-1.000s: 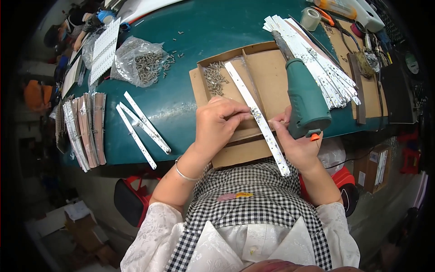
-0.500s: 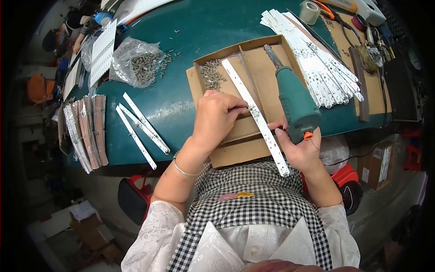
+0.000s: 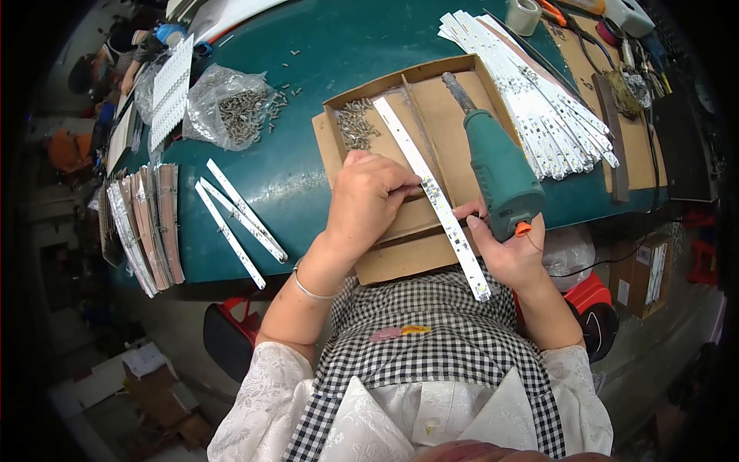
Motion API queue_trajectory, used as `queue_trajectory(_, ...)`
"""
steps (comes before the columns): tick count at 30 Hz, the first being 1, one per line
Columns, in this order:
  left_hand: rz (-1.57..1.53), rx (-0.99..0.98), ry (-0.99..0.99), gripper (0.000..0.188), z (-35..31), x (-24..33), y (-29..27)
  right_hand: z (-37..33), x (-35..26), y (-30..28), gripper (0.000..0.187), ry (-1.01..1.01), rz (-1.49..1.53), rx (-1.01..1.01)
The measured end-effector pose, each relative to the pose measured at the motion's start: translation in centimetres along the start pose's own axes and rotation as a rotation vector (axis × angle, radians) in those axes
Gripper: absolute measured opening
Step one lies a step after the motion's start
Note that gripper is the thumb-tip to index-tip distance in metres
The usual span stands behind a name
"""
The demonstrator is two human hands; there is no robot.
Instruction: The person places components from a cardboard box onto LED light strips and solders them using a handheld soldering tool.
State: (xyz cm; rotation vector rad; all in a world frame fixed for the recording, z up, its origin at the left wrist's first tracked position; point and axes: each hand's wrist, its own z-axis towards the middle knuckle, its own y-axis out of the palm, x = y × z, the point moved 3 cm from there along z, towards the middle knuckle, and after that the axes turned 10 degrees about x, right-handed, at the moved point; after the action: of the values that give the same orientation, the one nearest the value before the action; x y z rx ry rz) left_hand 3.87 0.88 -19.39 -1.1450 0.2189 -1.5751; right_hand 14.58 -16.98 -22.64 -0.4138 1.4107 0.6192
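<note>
A long white circuit-board strip point(image 3: 437, 208) with small parts along it lies aslant over a shallow cardboard box point(image 3: 400, 275), its lower end reaching to my apron. My left hand point(image 3: 363, 199) is closed, thumb and forefinger pinched at the strip's left edge. Whether a small part sits between those fingertips is hidden. In my right hand point(image 3: 508, 252) rests a green electric screwdriver point(image 3: 500, 165) with a dark metal tip and an orange end, lying across the box. The thumb and fingertips of that hand come close to the strip's right edge. Small metal screws point(image 3: 357, 125) fill the box's far left corner.
More white strips point(image 3: 531, 104) are fanned out on the right of the green table. Left lie several loose strips point(image 3: 242, 215), a stack of strips point(image 3: 146, 227) and a clear bag of screws point(image 3: 240, 108). Tools and a tape roll point(image 3: 523, 17) stand far right. Another person point(image 3: 127, 58) is at far left.
</note>
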Motion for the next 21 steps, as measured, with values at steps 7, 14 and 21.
queue_trajectory(7,-0.008,0.036,-0.137,0.013,-0.6,0.0,-0.1,-1.7,-3.3,-3.6,0.062,0.151,0.112,-0.098)
queue_trajectory(14,-0.059,0.052,-0.075,0.012,-0.5,0.0,0.0,-3.5,-5.0,-6.8,0.068,0.216,0.156,-0.106)
queue_trajectory(21,-0.061,0.055,-0.061,0.013,-0.6,-0.2,0.0,-3.5,-4.6,-6.8,0.051,0.292,0.137,-0.177)
